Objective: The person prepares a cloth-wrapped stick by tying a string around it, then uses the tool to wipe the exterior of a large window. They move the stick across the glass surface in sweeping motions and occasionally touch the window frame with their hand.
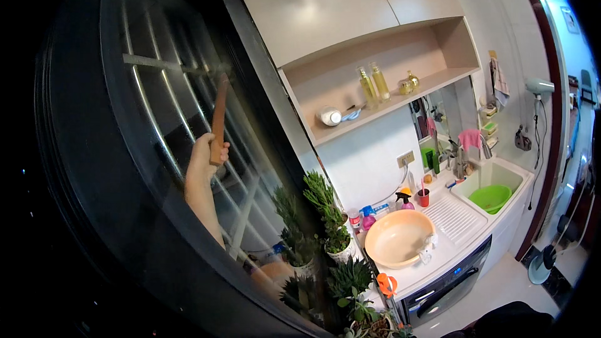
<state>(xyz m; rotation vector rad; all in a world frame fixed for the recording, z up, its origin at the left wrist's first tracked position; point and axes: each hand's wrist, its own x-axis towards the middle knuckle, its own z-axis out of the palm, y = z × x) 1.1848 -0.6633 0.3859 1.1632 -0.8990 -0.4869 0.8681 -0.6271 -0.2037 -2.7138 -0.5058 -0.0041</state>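
Observation:
My left hand (210, 155) grips the lower end of a long, flat orange-brown handle (219, 112). My thumb lies along its left side and fingertips curl round its right. The handle points up across the dark window glass (188, 98); its top end meets a blurred patch, so the tool's head cannot be made out. Metal bars (162, 145) show behind the glass. My forearm passes behind the black window frame (159, 225) at its lower end. My right hand is out of view.
Potted plants (335, 225) stand along the sill. Beyond them, a peach basin (399, 239) with a white cloth (428, 249) rests on the counter, near spray bottles (368, 222) and a red cup (423, 198). The sink (504, 176) holds a green basin (490, 198). Bottles (368, 87) line the shelf (305, 131).

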